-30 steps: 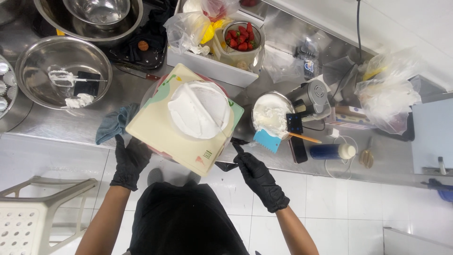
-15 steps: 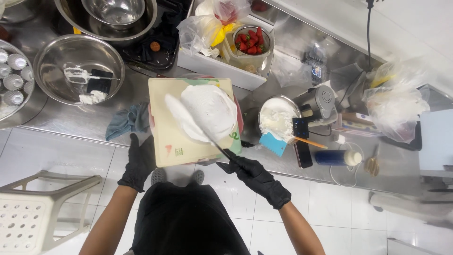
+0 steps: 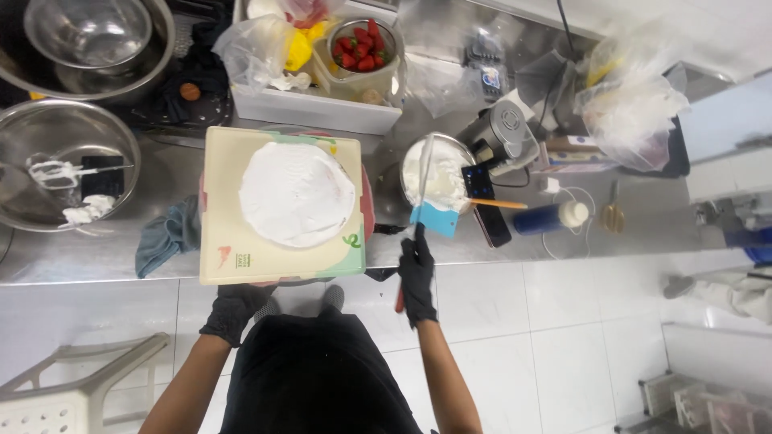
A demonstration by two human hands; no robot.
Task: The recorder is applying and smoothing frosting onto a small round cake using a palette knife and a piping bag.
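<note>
Since half a second ago the right hand [image 3: 417,277] has swung off the cake [image 3: 297,194] to the right, carrying the spatula [image 3: 422,181] with it; the board [image 3: 221,241] now sits square to the counter edge.

Nearest the person, the left hand [image 3: 233,309] curls under the board's near edge, gloved fingers closed on it. The right hand is closed round the spatula handle. The blade runs straight away from the grip, long axis near to far, its tip over the cream bowl [image 3: 438,173], right of the cake. A blue scraper [image 3: 435,219] lies just beside the blade. Farther back stands a tub of strawberries [image 3: 359,47].
</note>
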